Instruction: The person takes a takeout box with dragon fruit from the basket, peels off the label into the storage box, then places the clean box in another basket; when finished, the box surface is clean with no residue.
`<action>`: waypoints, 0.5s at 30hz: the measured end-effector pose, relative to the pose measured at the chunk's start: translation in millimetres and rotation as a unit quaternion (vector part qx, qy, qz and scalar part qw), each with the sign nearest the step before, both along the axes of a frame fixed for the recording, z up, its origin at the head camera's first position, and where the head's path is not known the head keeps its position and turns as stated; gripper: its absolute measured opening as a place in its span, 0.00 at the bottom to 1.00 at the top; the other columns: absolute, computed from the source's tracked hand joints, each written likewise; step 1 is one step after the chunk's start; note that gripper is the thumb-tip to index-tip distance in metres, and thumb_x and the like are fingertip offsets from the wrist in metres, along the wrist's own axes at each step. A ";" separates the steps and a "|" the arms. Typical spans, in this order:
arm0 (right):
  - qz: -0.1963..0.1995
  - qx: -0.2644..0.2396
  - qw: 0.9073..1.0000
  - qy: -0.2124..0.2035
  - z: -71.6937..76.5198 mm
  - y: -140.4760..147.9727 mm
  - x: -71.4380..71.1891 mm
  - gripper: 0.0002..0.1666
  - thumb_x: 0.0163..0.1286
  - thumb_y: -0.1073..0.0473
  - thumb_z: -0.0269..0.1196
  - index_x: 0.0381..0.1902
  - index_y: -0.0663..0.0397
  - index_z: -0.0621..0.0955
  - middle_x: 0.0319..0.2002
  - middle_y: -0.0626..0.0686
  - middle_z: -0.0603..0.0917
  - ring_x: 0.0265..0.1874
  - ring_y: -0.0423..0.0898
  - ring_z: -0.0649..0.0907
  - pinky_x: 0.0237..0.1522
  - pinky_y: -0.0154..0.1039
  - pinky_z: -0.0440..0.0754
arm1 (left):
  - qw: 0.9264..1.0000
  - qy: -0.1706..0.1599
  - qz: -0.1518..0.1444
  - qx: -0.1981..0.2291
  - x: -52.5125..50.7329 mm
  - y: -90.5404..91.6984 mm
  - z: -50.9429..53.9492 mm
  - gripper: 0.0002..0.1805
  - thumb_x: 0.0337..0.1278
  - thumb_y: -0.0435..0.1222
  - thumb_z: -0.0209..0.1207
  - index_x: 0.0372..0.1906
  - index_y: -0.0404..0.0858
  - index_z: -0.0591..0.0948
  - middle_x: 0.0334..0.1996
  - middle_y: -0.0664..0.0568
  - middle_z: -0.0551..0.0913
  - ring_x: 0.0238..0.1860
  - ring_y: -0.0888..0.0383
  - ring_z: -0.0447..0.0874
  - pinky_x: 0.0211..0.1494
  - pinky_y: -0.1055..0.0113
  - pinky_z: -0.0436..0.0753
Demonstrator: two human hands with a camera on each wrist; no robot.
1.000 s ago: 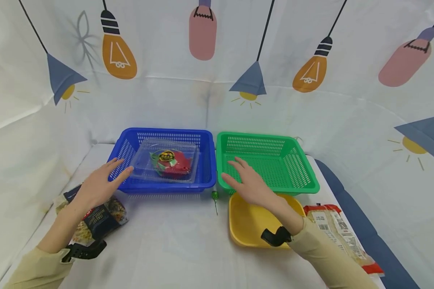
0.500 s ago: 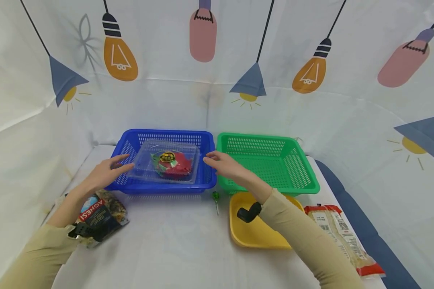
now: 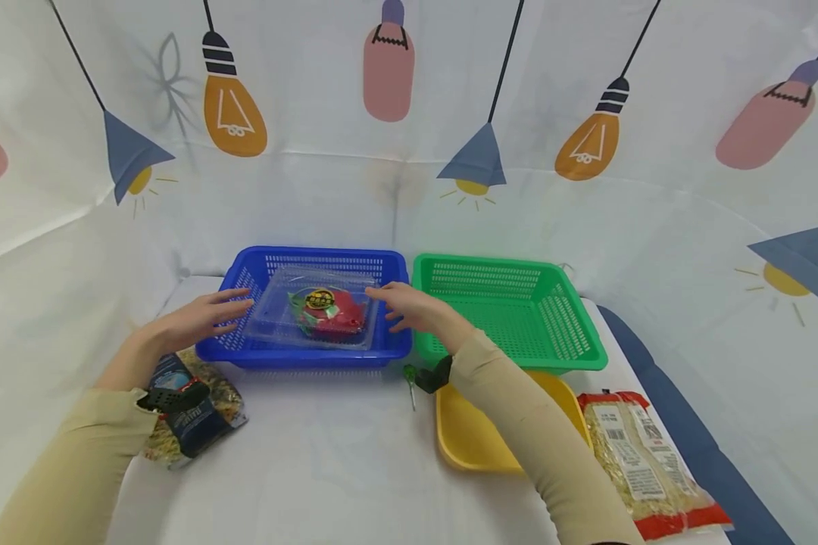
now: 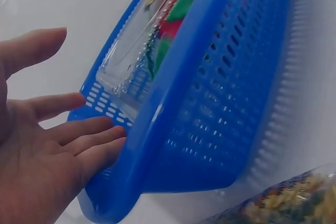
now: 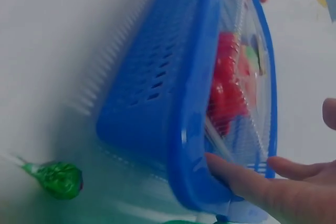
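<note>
A clear plastic box [image 3: 273, 314] with something red and green inside sits in the blue basket [image 3: 313, 360]. At the basket's left end is my left hand [image 3: 194, 319], fingers extended and thumb apart. In the left wrist view its fingertips reach over the basket rim [image 4: 152, 124], near the box; contact is unclear. My right hand [image 3: 419, 306] is over the basket's right end, just beside the box. The right wrist view has its fingers [image 5: 241, 179] inside the rim, loosely spread and holding nothing.
A green basket [image 3: 511, 362] stands to the right, with a yellow tray [image 3: 477, 439] in front of it. Between them and the blue basket lies a green-wrapped lollipop [image 3: 410, 375]. Pasta bags lie at left [image 3: 201, 420] and a red-edged bag [image 3: 644, 462] at right.
My right hand has moved left from over the green basket to the blue basket's right end. My left hand has shifted slightly right, over the blue basket's left rim.
</note>
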State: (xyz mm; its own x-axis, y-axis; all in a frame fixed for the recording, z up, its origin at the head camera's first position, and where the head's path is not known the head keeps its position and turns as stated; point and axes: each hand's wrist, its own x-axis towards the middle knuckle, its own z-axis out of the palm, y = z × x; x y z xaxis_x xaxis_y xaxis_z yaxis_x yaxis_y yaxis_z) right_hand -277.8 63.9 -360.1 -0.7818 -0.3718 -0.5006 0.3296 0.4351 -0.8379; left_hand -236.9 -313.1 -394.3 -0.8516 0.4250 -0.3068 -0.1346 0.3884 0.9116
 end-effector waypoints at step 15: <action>-0.009 -0.028 0.995 -0.100 -19.0 -10.0 -28.9 0.47 0.75 0.44 0.58 0.81 0.53 0.49 0.75 0.70 0.58 0.73 0.65 0.63 0.66 0.64 0.69 | 0.997 -0.071 -0.030 0.020 -24.7 0.4 1.4 0.43 0.81 0.45 0.42 0.78 0.32 0.28 0.78 0.34 0.28 0.78 0.34 0.28 0.76 0.38 0.51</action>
State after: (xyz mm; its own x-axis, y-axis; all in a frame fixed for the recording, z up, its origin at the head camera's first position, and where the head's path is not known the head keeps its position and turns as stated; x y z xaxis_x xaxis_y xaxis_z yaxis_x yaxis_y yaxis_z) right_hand -306.7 53.9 -379.0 -0.6755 -0.3906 -0.6254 0.4985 0.3831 -0.7776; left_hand -261.6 -312.7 -392.8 -0.7739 0.4874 -0.4044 -0.2413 0.3635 0.8998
